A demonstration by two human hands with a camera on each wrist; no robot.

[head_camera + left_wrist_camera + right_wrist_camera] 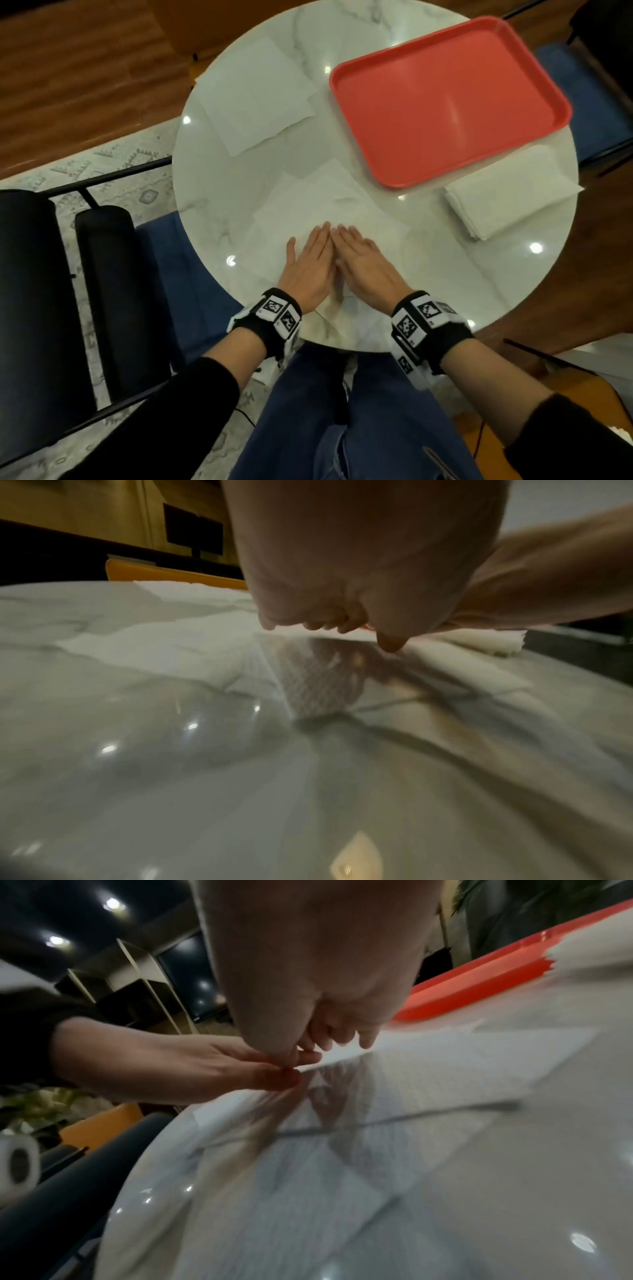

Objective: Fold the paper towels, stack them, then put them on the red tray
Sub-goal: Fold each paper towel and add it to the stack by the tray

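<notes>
Hands (310, 263) (364, 265) flat on paper towel (308, 205); right wrist view shows roll (17, 1167).

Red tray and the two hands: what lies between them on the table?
In the head view, only the unfolded paper towel that the left hand and right hand press flat; it reaches nearly to the red tray.

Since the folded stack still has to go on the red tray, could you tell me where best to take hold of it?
Probably grip the folded stack by its two short ends, one hand from each side, thumbs on top, fingers underneath. It lies flat, loosely layered, beside the red tray.
</notes>
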